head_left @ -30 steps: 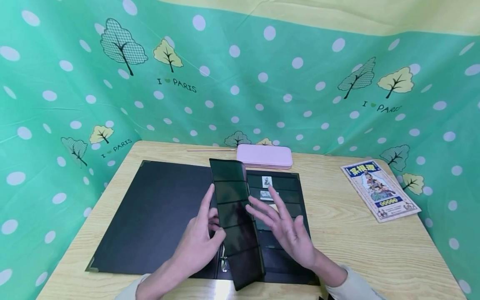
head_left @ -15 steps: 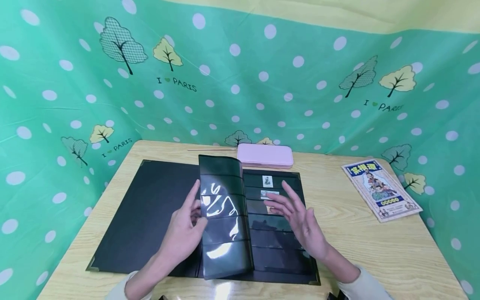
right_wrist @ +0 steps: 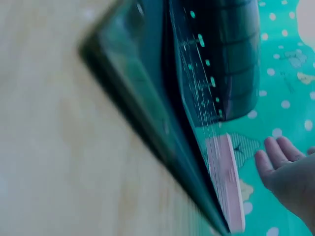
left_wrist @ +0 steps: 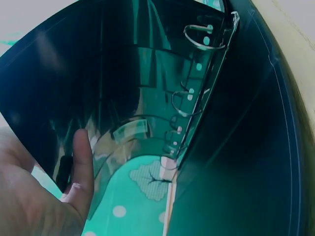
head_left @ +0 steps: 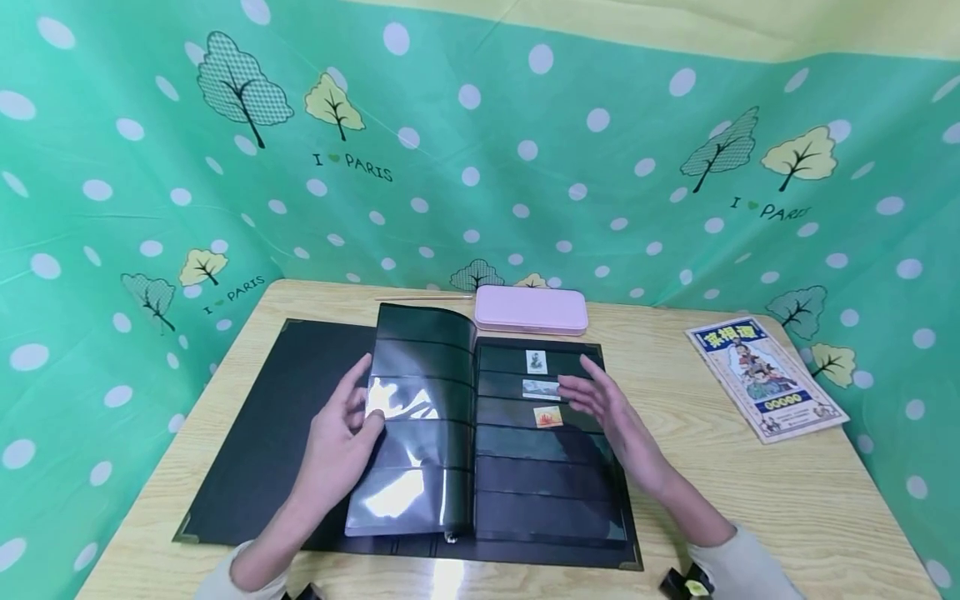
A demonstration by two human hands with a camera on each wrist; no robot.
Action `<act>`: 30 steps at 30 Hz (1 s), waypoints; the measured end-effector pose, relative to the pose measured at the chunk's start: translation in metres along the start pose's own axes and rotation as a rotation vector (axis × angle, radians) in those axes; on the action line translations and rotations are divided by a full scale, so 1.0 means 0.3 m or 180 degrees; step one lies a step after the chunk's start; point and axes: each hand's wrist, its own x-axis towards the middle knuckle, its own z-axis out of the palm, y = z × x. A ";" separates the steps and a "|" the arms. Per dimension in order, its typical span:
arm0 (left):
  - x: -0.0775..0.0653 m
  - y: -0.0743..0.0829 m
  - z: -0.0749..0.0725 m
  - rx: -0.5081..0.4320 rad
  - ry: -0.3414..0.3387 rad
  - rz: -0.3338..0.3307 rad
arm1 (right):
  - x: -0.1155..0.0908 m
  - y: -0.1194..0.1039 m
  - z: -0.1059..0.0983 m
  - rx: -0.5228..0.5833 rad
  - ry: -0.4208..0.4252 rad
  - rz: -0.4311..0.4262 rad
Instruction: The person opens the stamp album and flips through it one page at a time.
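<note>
Black pg point(head_left: 423, 362) pinched in my L hand point(head_left: 333, 442), R hand point(head_left: 626, 429) loose & fairly wide.
Pg's lifted btwn them, nearer my L, thumb at its outer edge; the open album point(head_left: 288, 417) lies under both on the wood surface point(head_left: 750, 517), w/ 3 stamps point(head_left: 547, 417) just by my R hand, pink case point(head_left: 531, 310) behind.

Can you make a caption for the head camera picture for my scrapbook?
A left hand holds a curved page of an open black album, three small pictures showing alongside.
</note>
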 end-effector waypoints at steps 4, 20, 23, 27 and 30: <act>0.002 -0.007 -0.032 0.0028 -0.0037 -0.0068 | -0.002 0.022 -0.030 -0.0249 0.0022 0.0408; 0.024 -0.033 -0.139 -0.0183 -0.0841 -0.0582 | -0.006 0.140 -0.113 -0.1741 -0.0164 0.0690; 0.033 -0.031 -0.151 -0.0206 -0.0855 -0.0564 | -0.009 0.152 -0.120 -0.1978 -0.0234 0.0669; 0.034 -0.017 -0.163 -0.0372 -0.0893 -0.0395 | -0.013 0.158 -0.124 -0.2253 -0.0326 0.0709; 0.031 0.000 -0.163 -0.0583 -0.0871 -0.0237 | -0.013 0.156 -0.124 -0.2297 -0.0363 0.0755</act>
